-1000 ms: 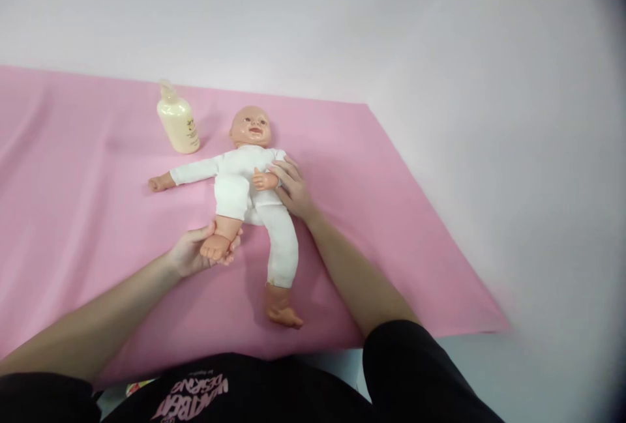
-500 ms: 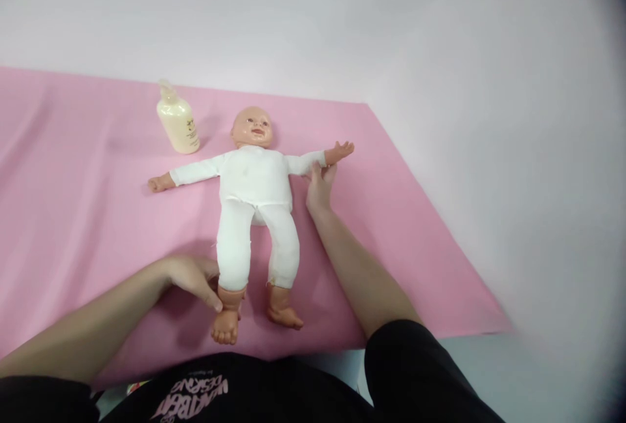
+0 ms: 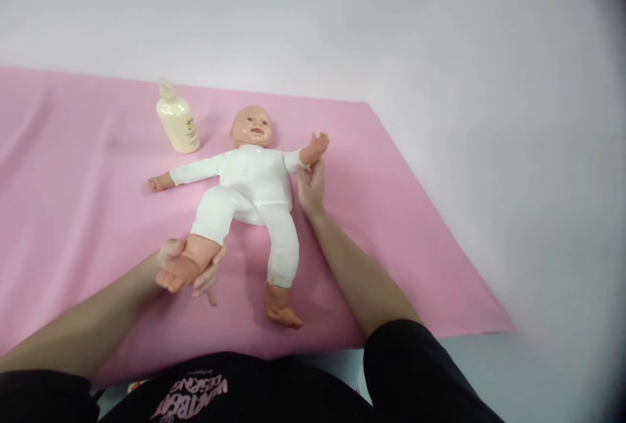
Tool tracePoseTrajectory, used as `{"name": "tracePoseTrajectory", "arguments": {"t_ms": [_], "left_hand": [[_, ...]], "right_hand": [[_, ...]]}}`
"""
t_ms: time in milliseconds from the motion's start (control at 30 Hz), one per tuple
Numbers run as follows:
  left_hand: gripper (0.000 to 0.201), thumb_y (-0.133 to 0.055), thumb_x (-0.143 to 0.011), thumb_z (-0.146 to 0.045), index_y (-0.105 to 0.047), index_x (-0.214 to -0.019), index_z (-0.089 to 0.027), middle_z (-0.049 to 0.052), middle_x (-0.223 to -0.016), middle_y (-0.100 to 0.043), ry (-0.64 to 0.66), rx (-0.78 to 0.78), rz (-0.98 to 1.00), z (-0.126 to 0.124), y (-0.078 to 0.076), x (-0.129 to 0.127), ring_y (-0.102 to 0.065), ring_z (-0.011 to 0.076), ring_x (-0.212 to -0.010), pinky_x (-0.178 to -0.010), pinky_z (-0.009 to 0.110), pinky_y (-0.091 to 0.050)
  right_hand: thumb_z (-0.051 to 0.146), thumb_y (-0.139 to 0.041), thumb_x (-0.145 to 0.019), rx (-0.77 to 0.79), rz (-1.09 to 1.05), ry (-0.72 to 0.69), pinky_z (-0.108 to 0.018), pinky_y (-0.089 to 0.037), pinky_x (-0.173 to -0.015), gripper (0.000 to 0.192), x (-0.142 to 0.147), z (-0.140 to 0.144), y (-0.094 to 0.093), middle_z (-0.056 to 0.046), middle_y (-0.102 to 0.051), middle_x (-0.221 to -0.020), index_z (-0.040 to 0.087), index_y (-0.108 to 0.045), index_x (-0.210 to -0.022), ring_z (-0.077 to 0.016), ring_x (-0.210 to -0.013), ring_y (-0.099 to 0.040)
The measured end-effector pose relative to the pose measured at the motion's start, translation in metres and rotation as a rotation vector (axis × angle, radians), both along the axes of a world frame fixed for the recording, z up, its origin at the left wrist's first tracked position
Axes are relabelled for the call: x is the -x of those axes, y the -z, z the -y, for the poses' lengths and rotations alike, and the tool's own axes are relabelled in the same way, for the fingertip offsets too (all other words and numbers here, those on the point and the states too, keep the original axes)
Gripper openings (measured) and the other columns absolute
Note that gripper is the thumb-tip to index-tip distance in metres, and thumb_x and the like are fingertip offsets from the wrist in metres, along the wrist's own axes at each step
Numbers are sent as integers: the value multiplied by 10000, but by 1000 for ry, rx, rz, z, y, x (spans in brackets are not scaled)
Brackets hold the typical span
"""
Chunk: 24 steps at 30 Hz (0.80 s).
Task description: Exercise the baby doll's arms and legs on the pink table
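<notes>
Cradling the doll (image 3: 254, 178)'s hard ankle, left hand (image 3: 193, 270) cupped loosely; right hand (image 3: 310, 188) pinches its forearm (soft, floppy cloth limbs).

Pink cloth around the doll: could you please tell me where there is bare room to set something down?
The pink cloth lies bare left of the bottle and the doll, out to the left edge. Another bare patch runs right of the right hand to the cloth's right edge. It is crowded near the doll's legs, where the left hand holds one foot.
</notes>
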<state>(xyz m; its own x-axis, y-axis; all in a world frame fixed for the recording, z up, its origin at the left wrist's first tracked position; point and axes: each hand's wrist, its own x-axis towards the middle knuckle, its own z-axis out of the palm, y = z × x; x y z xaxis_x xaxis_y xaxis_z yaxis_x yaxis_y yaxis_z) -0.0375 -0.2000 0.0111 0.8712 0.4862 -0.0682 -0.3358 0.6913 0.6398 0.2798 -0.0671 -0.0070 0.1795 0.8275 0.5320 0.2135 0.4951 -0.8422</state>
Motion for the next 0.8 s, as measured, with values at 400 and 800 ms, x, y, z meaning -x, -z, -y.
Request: {"name": "tracePoseTrajectory", "arguments": {"t_ms": [400,800], "left_hand": [[466,-454,-975,-474,-652,-1075,-64,4,-700,-510,-418,254,-28,-2,-28,-14,-537,152,-660,-837,403,-633],[568,-718,-792,-605,-630,-1113,-145,32,-783,-619,-30,-11,-14,2,-6,-10,-611,195,-745,-890,469,-592]], "right_hand": [[524,-519,-997,-177,499,-188,-577,-399,-1271,447,7,14,-10,-61,-649,-1407,335,-651,-1380,-303,-1407,-556],[528,-487,-1010,-166,478,-138,-581,-372,-1284,463,8,15,-7,-90,-630,-1424,313,-628,-1394,-304,-1422,-541]]}}
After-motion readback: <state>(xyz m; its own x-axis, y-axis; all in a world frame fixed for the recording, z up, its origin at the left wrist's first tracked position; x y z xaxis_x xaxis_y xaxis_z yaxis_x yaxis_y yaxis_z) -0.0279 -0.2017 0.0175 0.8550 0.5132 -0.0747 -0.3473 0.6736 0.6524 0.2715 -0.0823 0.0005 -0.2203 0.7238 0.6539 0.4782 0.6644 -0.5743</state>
